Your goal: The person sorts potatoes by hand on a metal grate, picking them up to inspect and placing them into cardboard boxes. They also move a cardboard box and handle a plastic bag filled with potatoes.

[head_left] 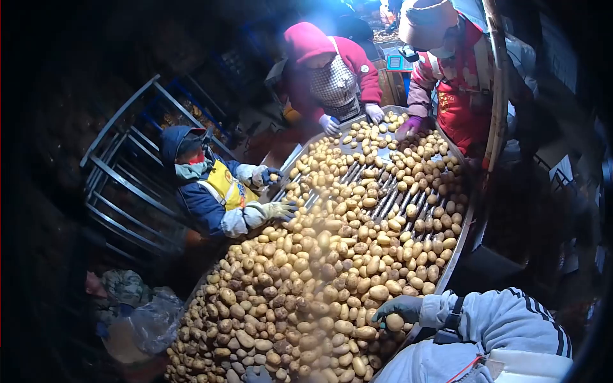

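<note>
Tan potato (394, 322) | hands: right (397, 308) grips it | potato pile (300, 274), right edge

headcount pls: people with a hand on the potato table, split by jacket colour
Red: 2, hooded person and person in a hat
Blue: 1, person in a yellow vest
Grey: 1, the camera wearer, right hand gripping a potato
Total: 4
</note>
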### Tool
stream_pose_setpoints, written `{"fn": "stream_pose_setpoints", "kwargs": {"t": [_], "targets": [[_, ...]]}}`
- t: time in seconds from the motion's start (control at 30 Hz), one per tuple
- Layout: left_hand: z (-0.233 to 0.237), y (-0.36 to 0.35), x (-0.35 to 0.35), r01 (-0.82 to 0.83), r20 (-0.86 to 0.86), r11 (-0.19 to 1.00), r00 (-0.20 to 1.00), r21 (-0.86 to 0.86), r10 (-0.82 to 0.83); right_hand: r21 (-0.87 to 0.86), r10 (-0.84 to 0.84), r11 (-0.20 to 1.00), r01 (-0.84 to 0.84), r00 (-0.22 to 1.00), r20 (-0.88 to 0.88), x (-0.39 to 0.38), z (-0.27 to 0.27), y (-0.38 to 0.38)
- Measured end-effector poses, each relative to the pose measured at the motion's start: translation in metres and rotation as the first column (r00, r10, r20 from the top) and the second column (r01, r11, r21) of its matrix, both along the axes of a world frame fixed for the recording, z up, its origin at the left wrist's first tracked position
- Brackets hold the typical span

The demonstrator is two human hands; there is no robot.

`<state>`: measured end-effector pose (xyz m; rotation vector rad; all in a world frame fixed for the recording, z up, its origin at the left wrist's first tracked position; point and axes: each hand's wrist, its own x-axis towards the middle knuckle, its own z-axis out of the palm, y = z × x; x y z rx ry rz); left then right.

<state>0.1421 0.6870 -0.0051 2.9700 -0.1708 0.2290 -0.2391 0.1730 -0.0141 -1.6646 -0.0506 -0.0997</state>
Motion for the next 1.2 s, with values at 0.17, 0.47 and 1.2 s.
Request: {"fn": "stream_pose_setpoints", "kwargs": {"t": [0.17,0.47,1.2], "targets": [[0.009,-0.021,-0.008,-0.057,-0.114,0.905,0.993,-0.422,0.009,-0.052,0.007,0.999,-0.001,0.993,0.114,-0.003,0.008,-0.005],[0.059,-0.06,-0.036,-0.033,-0.059,0.971,0.998,-0.239,0.019,0.761,0.26,0.618,0.196,0.863,-0.434,0.014,0.011,0.007],[0.076,-0.207,-0.169,-0.665,-0.354,-0.327,0.675,-0.672,-0.647,0.151,0.136,0.982,-0.11,0.976,-0.172,-0.008,0.065,0.007]]}}
